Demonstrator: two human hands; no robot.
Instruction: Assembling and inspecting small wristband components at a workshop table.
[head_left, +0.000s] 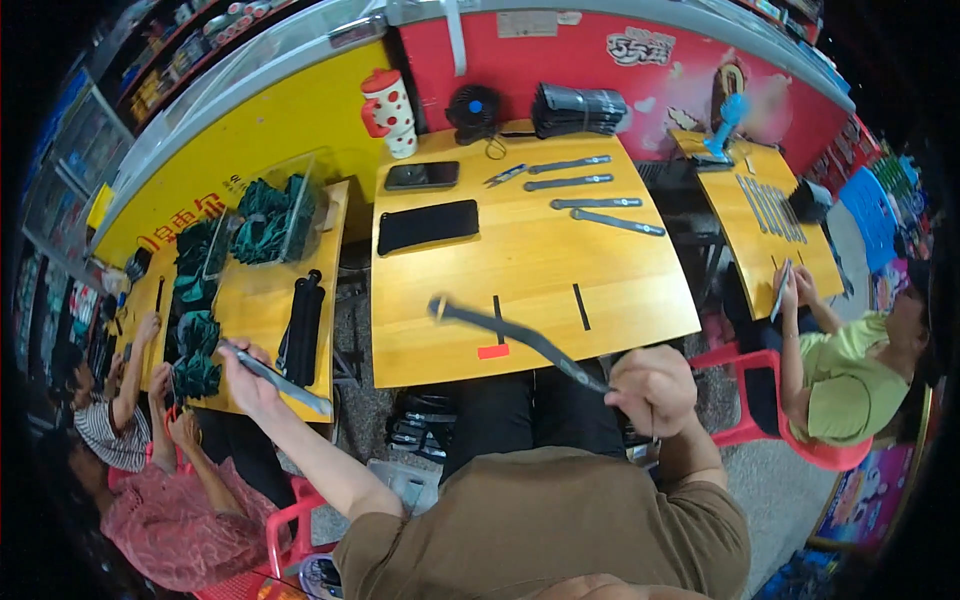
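Right hand [652, 388]: fist pressed together around the near end of a long dark strap [520, 340]. The strap runs from the grip up toward ten o'clock, over the near edge of the middle table [600, 262]; its far end is blurred, lifted just above the wood near two short black marks [581, 306] and an orange tag [493, 351].

Left hand [243, 375]: reached far out to nine o'clock, fingers pinching one end of a second strap [280, 382], grey, at the near edge of the left table [265, 290]. The free end points toward four o'clock, off the edge.

Judgement: both grips sit at the very ends, so the long pieces will whip and sag. A firmer hold, and letting the dark strap settle flat on the wood before lining it up, would serve better. The left reach is stretched; drawing the grey strap in close before working it looks steadier.

Around: at twelve o'clock from the dark strap, four finished-looking straps [596, 203] lie in a row, well apart from it. A black pouch [428, 226] and a phone [421, 175] lie at eleven o'clock, with a small fan [474, 110] and a spotted mug [390, 110] at the far edge. Green bundles [262, 222] are heaped in a clear box on the left table. Other people sit at three and nine o'clock, their hands busy with their own pieces.
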